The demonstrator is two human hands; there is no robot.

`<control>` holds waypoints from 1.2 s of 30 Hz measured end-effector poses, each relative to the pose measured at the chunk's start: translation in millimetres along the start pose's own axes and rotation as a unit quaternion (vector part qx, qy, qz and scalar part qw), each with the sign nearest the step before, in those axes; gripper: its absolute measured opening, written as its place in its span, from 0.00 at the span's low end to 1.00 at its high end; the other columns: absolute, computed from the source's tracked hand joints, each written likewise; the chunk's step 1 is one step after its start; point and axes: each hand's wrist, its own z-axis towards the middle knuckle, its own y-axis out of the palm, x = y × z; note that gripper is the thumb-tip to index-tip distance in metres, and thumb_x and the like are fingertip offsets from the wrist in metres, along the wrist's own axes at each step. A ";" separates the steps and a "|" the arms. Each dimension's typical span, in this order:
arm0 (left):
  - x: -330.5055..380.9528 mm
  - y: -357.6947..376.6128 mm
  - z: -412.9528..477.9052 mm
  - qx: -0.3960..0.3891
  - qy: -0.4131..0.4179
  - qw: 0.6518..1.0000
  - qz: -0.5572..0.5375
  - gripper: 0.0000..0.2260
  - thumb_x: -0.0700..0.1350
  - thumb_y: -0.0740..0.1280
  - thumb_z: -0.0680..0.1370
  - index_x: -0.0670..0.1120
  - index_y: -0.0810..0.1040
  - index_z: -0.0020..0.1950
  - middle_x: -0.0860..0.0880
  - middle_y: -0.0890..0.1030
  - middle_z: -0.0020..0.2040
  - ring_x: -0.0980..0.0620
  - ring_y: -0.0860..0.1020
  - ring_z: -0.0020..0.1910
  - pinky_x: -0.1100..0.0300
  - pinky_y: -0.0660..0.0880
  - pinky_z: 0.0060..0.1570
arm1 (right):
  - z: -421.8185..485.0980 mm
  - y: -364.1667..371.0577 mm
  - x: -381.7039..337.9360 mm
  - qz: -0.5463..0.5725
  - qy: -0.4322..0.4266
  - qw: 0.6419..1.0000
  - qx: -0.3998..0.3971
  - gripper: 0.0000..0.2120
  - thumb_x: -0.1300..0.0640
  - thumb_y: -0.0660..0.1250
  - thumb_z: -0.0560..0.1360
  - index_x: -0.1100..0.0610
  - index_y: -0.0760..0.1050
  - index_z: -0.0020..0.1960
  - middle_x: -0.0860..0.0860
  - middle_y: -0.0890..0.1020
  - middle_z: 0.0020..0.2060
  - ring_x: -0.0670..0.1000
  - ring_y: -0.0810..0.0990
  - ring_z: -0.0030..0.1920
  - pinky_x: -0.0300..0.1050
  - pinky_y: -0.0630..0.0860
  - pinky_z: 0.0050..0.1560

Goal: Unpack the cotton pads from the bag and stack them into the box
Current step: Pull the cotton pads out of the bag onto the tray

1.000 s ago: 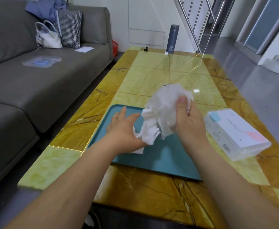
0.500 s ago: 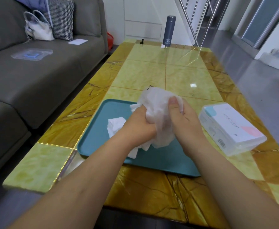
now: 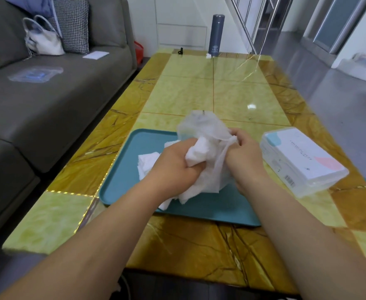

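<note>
Cotton pads: a white wad held above the tray between the two hands, bulging out above the left fist.
Loose pads: a small untidy heap lying flat on the tray, just left of the left hand and partly hidden behind it.
Bag: thin, translucent and crumpled. Its long axis runs from the far, raised end above the knuckles down towards the person. White folds hang below the hands and reach the tray. Where the bag's opening lies cannot be told.
Left hand: fingers curled tight round the wad of pads, back of the hand up.
Right hand: fingers and thumb pinching the bag's film at its right side, close beside the left hand.
Tray: teal and rectangular, its long side lying across the table under both hands.
Box: clear plastic with a white printed lid, closed. It sits on the table just right of the tray, its long axis on a diagonal from far-left to near-right.
Table: glossy, tiled in yellow and amber.
Flask: dark and upright at the table's far end, well apart from the hands.
Sofa: grey, along the left, with a white handbag and a checked cushion on it.
</note>
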 end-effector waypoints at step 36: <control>28.4 25.7 15.9 -0.058 -0.007 0.998 -0.016 0.30 0.40 0.63 0.74 0.68 0.70 0.70 0.64 0.78 0.60 0.60 0.79 0.53 0.62 0.79 0.54 | 7.2 -37.9 -16.7 0.183 0.061 0.979 0.067 0.12 0.42 0.68 0.78 0.48 0.80 0.41 0.47 0.83 0.42 0.52 0.82 0.49 0.52 0.78 0.56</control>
